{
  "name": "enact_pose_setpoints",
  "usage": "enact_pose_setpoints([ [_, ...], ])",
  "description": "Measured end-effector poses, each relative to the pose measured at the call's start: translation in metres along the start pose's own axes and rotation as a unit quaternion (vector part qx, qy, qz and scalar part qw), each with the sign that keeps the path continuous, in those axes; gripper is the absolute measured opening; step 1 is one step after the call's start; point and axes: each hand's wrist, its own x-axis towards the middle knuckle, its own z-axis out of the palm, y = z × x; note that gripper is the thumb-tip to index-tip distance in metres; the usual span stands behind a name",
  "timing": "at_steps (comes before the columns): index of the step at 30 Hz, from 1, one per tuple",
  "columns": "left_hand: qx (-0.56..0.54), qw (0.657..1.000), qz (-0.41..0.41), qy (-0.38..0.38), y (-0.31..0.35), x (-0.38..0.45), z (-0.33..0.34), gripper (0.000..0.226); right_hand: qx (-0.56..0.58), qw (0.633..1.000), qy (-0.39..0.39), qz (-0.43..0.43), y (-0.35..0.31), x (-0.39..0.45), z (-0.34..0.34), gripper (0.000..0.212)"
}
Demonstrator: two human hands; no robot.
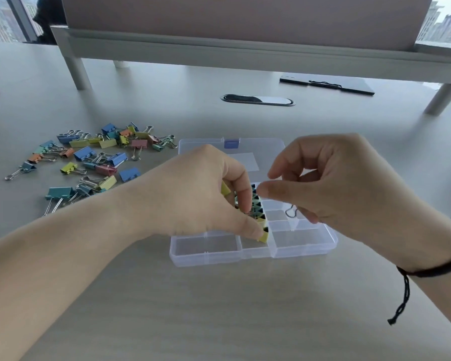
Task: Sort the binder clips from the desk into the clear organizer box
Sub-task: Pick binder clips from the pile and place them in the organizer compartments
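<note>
Pastel metal binder clips (89, 160) lie scattered on the grey desk (219, 308) at centre left of the frame. Just right of them sits the clear plastic organizer box (305, 246), a row of clips packed in its middle compartment. The left hand (201, 194) pinches a yellow clip (264, 235) there. The right hand (331, 178) hovers above, fingers loosely curled; I cannot tell whether it holds anything. No writing is legible.

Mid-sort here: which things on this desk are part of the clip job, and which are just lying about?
Job: loose binder clips; clear organizer box; row of clips in it; left hand; right hand.
Lying about: black clipboard; cable grommet; monitor riser.
</note>
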Motion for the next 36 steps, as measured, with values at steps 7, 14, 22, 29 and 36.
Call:
enact_pose_setpoints([
  [7,-0.077,0.996,0.034,0.001,0.008,-0.003,-0.003,0.031,0.051,0.997,0.057,-0.012,0.001,-0.004,0.009,0.016],
  [14,-0.193,0.979,0.045,-0.039,0.008,-0.006,0.005,0.008,0.066,0.995,0.062,-0.041,-0.003,-0.009,0.017,0.021],
  [22,-0.124,0.992,0.038,0.000,0.003,-0.004,-0.017,0.012,0.048,0.997,-0.006,-0.057,0.001,-0.005,0.006,0.004],
  [29,-0.014,0.998,0.051,-0.023,-0.002,-0.004,-0.025,0.017,0.026,0.994,-0.083,-0.069,0.002,-0.006,0.000,0.009],
  [36,-0.016,0.993,0.096,0.064,-0.003,-0.001,-0.017,0.030,0.111,0.988,-0.099,-0.042,0.001,-0.003,0.000,0.010],
])
